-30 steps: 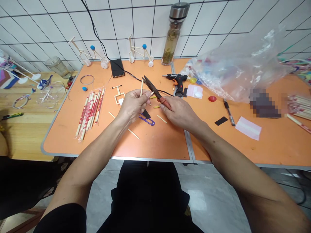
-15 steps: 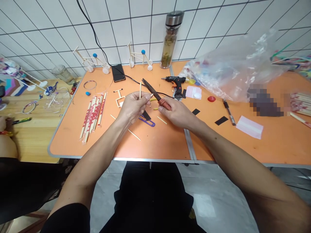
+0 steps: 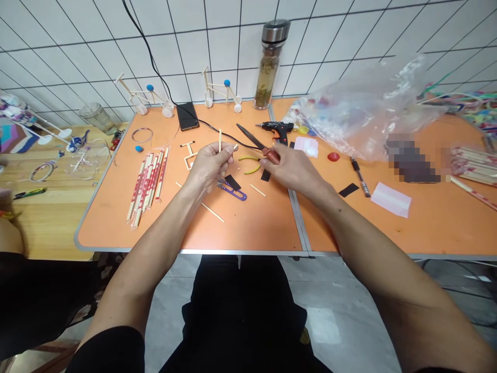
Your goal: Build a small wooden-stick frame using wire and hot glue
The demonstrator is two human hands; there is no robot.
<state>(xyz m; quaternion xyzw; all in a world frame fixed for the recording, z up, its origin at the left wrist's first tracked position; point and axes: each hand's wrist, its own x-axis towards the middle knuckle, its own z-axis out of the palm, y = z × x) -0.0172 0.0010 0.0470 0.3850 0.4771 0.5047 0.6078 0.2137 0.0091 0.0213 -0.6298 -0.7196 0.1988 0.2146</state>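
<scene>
over an orange tabletop (image 3: 256,228) by white tiles (image 3: 225,31), pinching a thin stick (image 3: 220,138) upright in the left hand (image 3: 209,165), seemingly with a short piece (image 3: 235,148) too; gripping red-handled scissors (image 3: 254,140) in the right hand (image 3: 293,167), with a glue gun (image 3: 281,130) just beyond.

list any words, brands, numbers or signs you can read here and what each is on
No text can be read.
Stick wrappers: red print, too small to read.
Glass bottle: faint marks, too blurred to read.
Pen: too small to tell any lettering.
</scene>
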